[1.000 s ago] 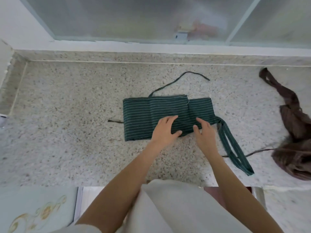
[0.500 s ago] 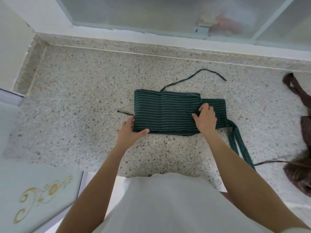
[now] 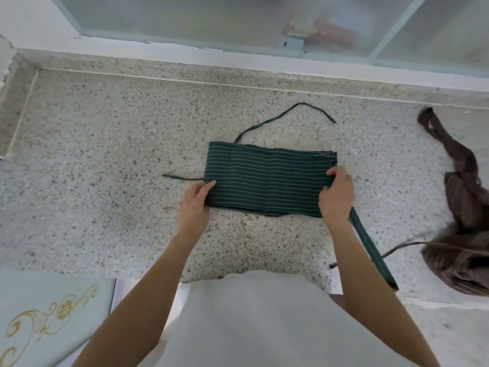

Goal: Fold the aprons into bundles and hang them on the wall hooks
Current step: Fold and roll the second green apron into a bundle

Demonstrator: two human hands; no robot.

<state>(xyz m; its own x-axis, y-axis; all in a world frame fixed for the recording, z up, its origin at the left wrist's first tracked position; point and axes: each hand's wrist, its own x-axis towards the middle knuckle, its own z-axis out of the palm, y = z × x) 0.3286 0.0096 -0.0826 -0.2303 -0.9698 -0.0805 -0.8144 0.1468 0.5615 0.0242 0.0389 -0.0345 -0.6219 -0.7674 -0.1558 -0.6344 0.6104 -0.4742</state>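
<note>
A dark green striped apron [image 3: 267,178] lies folded into a flat rectangle on the speckled stone counter [image 3: 105,160]. My left hand [image 3: 195,202] grips its near left corner, thumb on top. My right hand [image 3: 337,193] pinches the right end of the fold, fingers curled round the edge. A thin tie [image 3: 285,115] loops out behind the apron, another thin tie [image 3: 182,177] sticks out to the left, and a wide green strap [image 3: 370,250] trails toward the counter's front right.
A crumpled brown apron [image 3: 465,207] lies at the right of the counter, its string [image 3: 404,246] reaching toward the green strap. Frosted window panes [image 3: 211,19] run along the back. A pale cabinet door with gold ornament [image 3: 47,319] is at lower left.
My left hand slid from the middle of the apron to its left corner. My right hand moved to the right end, and that end is now folded in, making the bundle shorter.
</note>
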